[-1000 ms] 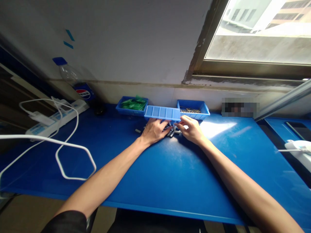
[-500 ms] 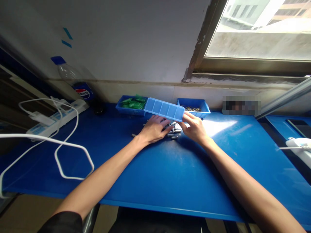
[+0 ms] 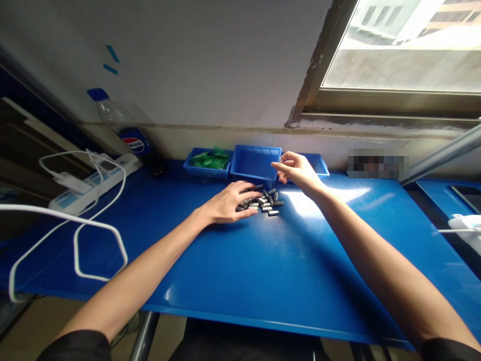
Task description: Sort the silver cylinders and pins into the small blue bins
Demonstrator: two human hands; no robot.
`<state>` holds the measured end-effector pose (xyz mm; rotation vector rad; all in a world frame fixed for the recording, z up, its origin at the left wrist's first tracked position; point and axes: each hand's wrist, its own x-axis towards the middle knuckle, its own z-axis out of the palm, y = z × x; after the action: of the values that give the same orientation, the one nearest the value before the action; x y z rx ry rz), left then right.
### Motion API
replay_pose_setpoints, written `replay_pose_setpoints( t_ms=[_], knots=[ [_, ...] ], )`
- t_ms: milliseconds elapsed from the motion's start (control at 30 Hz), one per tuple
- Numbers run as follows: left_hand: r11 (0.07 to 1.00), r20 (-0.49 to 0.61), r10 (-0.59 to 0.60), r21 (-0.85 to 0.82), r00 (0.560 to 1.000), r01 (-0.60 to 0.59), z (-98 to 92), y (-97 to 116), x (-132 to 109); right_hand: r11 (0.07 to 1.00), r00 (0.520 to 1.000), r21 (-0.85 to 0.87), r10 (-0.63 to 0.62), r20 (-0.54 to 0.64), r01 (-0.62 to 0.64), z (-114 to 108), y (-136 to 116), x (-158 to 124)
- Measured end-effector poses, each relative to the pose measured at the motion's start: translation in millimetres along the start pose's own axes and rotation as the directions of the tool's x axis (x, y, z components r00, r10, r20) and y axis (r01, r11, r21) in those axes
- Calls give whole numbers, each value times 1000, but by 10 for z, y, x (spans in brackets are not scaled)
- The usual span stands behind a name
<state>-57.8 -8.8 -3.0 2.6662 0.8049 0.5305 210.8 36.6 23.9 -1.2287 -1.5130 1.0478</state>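
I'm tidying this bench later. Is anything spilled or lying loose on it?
Yes. A heap of small dark parts lies loose on the blue table in front of the middle blue bin, not inside it. The left hand rests against the heap; the right hand is beside the bin.

Daylight comes in from the window [image 3: 406, 55] at the far right, which is overexposed and washed nearly white, and it lays a bright patch of glare on the blue counter [image 3: 263, 271] just right of the right hand [image 3: 298, 173]. The far left is dim. The wide lens bows the wall's lines and the counter's near edge, and a blurred mosaic patch [image 3: 377, 166] sits below the window.
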Motion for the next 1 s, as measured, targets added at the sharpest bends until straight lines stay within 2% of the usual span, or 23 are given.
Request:
replay_pose_setpoints(
  t_ms=[100, 167, 267, 333, 400, 433, 500, 567, 600, 667, 767, 900, 1000],
  knots=[
    [998, -8, 5, -63, 1000, -5, 69, 76, 103, 997, 993, 27, 70, -93, -68, -10, 4, 64],
    [993, -26, 0, -120, 1000, -3, 102, 112, 167, 997, 983, 44, 68, -173, -61, -21, -19, 48],
    [982, -83, 34, -184, 996, -48, 147, 137, 247, 1000, 972, 0, -23, -235, 23, -74, -72, -37],
    [982, -159, 74, -159, 984, -100, 174, 141, 289, 979, 954, -174, -147, -260, 103, -157, -84, -114],
    [993, -262, 86, -61, 961, -105, 192, 137, 321, 868, 915, -468, -311, -255, 165, -281, -43, -195],
    [997, -311, 77, 5, 947, -79, 195, 132, 332, 787, 905, -587, -373, -206, 191, -351, 2, -234],
    [992, -376, 40, 122, 926, 7, 188, 115, 347, 661, 911, -724, -396, -115, 197, -490, 133, -304],
    [979, -373, 0, 191, 928, 77, 175, 93, 354, 606, 923, -777, -374, -88, 171, -605, 287, -356],
    [973, -353, -17, 211, 936, 97, 169, 82, 356, 604, 924, -777, -375, -80, 177, -648, 359, -376],
    [965, -309, -44, 232, 950, 120, 164, 70, 362, 666, 924, -719, -372, -87, 201, -706, 466, -407],
    [960, -286, -78, 238, 955, 150, 168, 85, 378, 741, 909, -625, -400, -117, 246, -726, 494, -470],
    [966, -297, -87, 208, 951, 153, 155, 127, 392, 805, 875, -553, -410, -256, 216, -646, 298, -639],
    [990, -417, -94, 55, 904, 129, 143, 136, 409, 839, 834, -511, -412, -367, 190, -513, 45, -766]
  ],
)
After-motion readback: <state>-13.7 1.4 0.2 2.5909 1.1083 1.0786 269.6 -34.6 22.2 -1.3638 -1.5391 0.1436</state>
